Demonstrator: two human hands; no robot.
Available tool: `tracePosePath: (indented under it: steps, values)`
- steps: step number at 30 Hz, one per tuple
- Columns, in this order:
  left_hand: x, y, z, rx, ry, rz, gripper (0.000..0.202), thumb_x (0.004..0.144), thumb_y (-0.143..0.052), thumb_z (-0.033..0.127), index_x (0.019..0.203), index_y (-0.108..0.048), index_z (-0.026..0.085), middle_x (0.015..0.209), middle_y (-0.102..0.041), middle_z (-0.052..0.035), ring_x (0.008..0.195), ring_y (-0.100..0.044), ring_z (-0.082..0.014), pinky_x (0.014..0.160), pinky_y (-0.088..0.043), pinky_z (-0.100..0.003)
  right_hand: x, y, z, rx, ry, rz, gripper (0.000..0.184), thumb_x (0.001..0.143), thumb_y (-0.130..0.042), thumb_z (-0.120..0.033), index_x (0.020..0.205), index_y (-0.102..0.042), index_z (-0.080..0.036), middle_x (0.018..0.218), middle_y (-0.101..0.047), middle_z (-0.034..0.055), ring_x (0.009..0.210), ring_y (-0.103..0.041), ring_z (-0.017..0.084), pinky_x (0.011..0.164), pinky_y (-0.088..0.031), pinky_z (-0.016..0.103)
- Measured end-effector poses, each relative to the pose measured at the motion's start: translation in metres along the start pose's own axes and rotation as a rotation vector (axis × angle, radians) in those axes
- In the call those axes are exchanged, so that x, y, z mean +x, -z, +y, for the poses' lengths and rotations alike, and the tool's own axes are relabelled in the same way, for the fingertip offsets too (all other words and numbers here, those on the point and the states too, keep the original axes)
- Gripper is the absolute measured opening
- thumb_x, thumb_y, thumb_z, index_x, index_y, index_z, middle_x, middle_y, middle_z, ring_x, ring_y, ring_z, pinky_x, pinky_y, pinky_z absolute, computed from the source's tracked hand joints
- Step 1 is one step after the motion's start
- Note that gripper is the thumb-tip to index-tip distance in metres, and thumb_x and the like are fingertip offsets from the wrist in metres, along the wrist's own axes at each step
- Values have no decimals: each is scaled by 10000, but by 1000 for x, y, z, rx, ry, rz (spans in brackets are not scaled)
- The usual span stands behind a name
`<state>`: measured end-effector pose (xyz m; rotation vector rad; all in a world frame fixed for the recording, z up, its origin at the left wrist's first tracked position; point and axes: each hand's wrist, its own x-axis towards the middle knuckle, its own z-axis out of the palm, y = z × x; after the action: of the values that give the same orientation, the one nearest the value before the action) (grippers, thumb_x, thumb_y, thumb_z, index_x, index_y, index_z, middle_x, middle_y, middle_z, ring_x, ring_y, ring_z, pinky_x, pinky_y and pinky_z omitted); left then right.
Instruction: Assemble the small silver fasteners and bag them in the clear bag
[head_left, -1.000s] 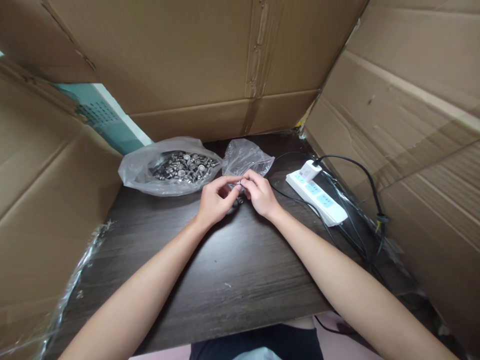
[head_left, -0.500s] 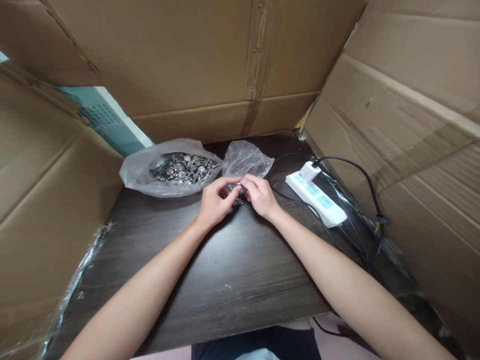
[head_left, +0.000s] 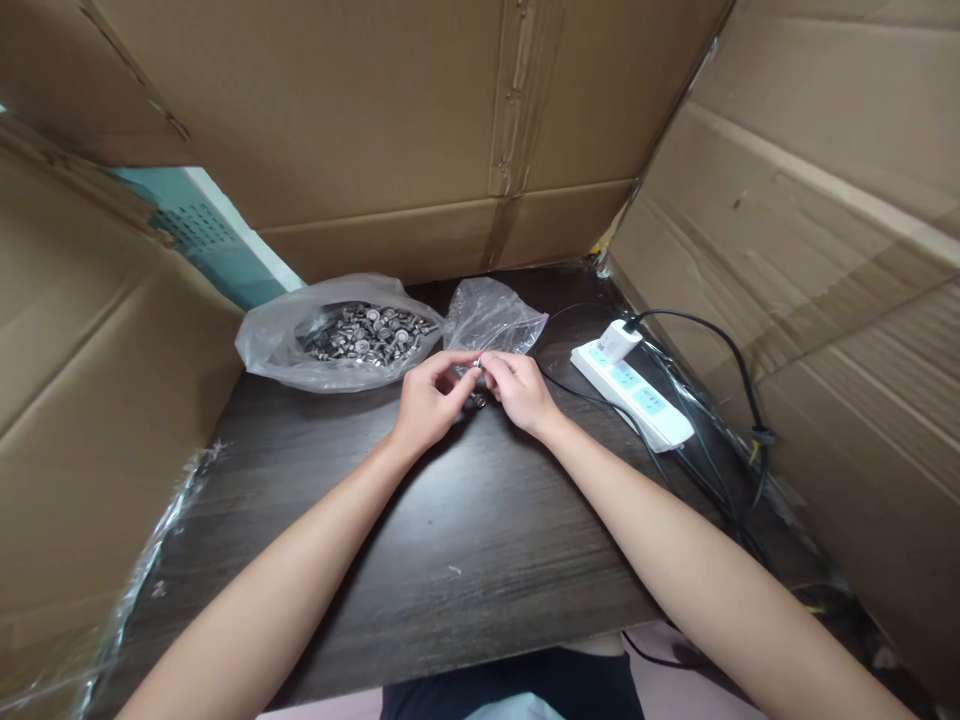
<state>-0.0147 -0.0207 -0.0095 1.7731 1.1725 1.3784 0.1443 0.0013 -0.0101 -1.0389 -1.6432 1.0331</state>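
Observation:
My left hand (head_left: 430, 403) and my right hand (head_left: 520, 390) meet fingertip to fingertip over the dark wooden table (head_left: 465, 530). Both are closed in a pinch on a small metal part (head_left: 478, 364) held between them. Another small metal piece (head_left: 478, 402) lies on the table just under the hands. Behind my left hand sits an open clear plastic bag of metal parts (head_left: 360, 335). A second, smaller clear bag (head_left: 495, 312) lies right behind my fingertips.
Cardboard walls (head_left: 420, 120) enclose the table at the back, left and right. A white power strip (head_left: 634, 390) with a plugged charger and black cables (head_left: 739, 400) lies at the right. Plastic film (head_left: 150, 570) hangs along the left edge.
The hands stay together at the same spot, with only slight finger movement on the small part. The camera view shifts a little.

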Motion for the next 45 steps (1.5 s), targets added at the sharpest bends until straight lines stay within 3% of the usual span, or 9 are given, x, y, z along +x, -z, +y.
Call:
tracePosePath:
  steps: [4,10,18,24,29,34,41,45]
  values:
    - [0,0,0,-2,1,-4,260,900,-698,286,1104,-779,148,878,-772,-48,565,-573,-84,534,-441,-203,1,0,-1,8,-14,-2,472,969,-438,-476,581,-459,-208,541,-433,-10,569,-417,131,581,-311,287]
    - [0,1,-1,-4,3,-11,255,890,-706,279,1092,-778,141,873,-772,-46,560,-574,-83,532,-439,-202,1,2,-3,46,-19,-41,353,893,-468,-396,594,-473,-209,567,-457,-6,574,-422,134,572,-312,286]
    - [0,1,0,27,-12,-10,244,899,-687,265,1093,-777,147,827,-761,-34,547,-563,-84,539,-438,-209,0,-1,-4,-10,-50,-6,520,962,-431,-521,543,-421,-214,510,-414,-12,541,-393,124,582,-307,294]
    - [0,0,-1,19,-20,-5,250,899,-686,264,1101,-776,148,843,-767,-36,548,-565,-82,544,-442,-210,1,1,-5,-5,-12,-32,391,896,-468,-405,556,-436,-215,528,-429,-13,569,-417,132,587,-311,293]
    - [0,1,1,33,-18,-3,243,901,-678,266,1088,-778,147,878,-772,-46,560,-576,-84,538,-443,-208,-1,-2,-5,-42,-25,-16,490,954,-454,-483,548,-399,-215,510,-400,-16,555,-381,125,575,-290,295]
    - [0,0,2,22,-13,-4,247,899,-692,285,1090,-776,153,792,-753,-29,541,-559,-90,532,-438,-214,-2,-1,-4,-41,-47,-11,595,989,-406,-607,548,-415,-208,511,-405,-8,546,-389,122,574,-300,293]
    - [-1,0,0,25,-5,9,241,904,-692,286,1090,-771,155,854,-766,-43,560,-576,-91,543,-454,-210,-1,0,-6,4,-23,-27,446,933,-497,-481,584,-454,-207,562,-448,-8,572,-420,129,573,-317,286]
    - [-1,0,2,63,-64,-2,226,913,-682,258,1093,-768,153,895,-767,-43,561,-572,-80,562,-465,-209,-2,-1,-7,-18,-34,-6,557,974,-450,-552,537,-412,-209,522,-413,-14,531,-386,116,574,-303,296]
